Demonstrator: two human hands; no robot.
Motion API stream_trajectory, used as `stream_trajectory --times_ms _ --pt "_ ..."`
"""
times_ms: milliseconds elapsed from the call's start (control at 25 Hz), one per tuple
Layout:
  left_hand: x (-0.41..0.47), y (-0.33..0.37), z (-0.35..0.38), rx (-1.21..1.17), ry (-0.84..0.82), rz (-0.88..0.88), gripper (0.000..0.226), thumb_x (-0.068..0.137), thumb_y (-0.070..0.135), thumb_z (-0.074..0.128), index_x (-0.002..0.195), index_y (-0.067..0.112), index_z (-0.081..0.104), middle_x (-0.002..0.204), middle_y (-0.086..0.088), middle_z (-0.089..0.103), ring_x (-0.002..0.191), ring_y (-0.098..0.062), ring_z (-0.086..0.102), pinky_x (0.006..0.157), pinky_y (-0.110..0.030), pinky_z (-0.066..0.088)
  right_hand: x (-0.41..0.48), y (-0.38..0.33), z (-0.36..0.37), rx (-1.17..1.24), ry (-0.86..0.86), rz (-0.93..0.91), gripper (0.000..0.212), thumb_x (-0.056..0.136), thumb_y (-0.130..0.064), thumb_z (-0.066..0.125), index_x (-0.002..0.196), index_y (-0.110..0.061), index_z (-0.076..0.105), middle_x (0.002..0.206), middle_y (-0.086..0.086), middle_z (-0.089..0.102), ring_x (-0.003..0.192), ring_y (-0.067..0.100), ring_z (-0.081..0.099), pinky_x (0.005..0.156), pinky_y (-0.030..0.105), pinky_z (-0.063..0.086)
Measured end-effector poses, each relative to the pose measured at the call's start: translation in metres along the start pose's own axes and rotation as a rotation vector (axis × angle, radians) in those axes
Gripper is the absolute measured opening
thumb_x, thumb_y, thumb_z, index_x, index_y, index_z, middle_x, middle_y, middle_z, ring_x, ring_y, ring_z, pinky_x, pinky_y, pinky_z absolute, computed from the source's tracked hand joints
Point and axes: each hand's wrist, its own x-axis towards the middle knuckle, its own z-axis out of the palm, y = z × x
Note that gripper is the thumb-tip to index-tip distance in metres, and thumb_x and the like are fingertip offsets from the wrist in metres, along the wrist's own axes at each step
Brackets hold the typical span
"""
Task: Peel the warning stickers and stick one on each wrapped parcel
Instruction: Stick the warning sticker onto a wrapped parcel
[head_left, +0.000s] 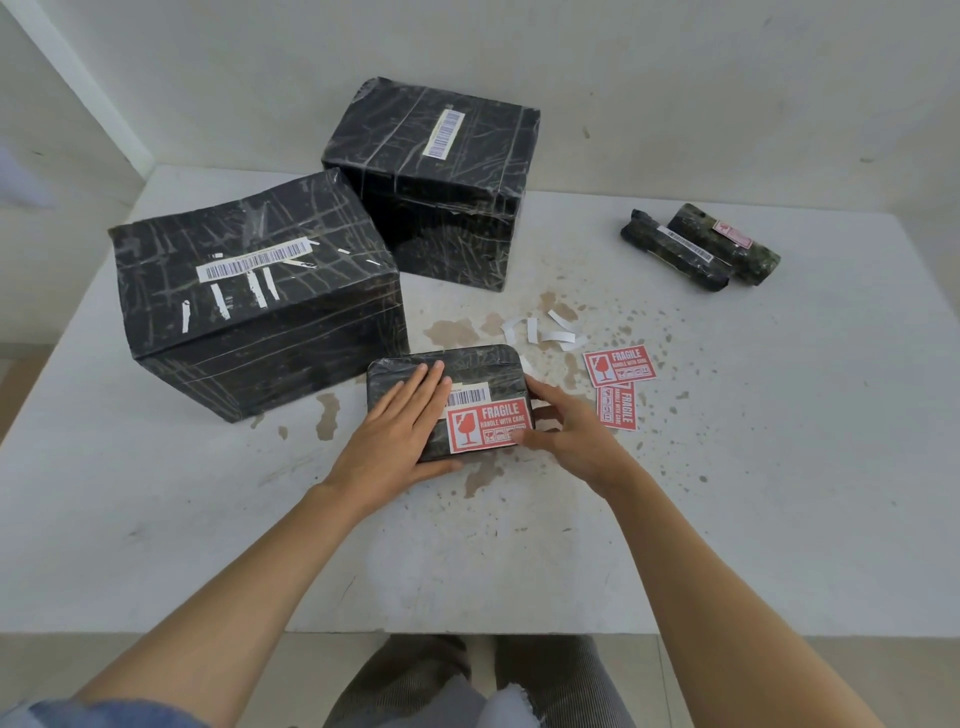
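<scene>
Your left hand (400, 421) lies flat on the small parcel (467, 364) on the worktop (727, 519), steadying it. Your right hand (571, 431) clasps its right end, thumb pressing the fragile sticker (488, 423) down, likely to bond it.

Looks like a little parcel-packing spot in a plain room

Stained white table (519, 545) in a bare white-walled corner. Barcoded flat parcel (467, 369) under the left hand (400, 415) and right hand (566, 431), big black-wrapped box (254, 291) beyond the left, second box (431, 176) behind it, loose FRAGILE stickers (618, 365) and backing strips (558, 336) just past the right, wrapped rolls (675, 249) farther out.
</scene>
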Motion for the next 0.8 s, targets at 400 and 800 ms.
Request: stream_trajectory --times_ms 400,800 --pt "0.010 0.054 -0.031 -0.100 0.301 -0.133 0.081 0.088 0.071 0.028 0.142 0.012 0.039 0.152 -0.005 0.031 0.141 -0.018 0.023 0.116 -0.048 0.019 -0.005 -0.018 -0.042 0.481 0.051 0.113 0.021 0.097 -0.023 0.050 0.117 -0.019 0.049 0.097 0.011 0.071 0.091 0.025 0.070 0.079 0.036 0.059" --pt "0.172 0.166 -0.071 -1.105 0.330 -0.655 0.042 0.093 0.027 0.057 0.132 0.018 0.048 0.120 0.003 0.058 0.101 -0.008 0.053 0.071 -0.010 0.042 0.000 0.011 -0.188 0.462 0.439 0.162 0.021 0.100 -0.019 0.033 0.113 -0.017 0.050 0.094 0.007 0.067 0.088 0.017 0.064 0.078 0.033 0.055"
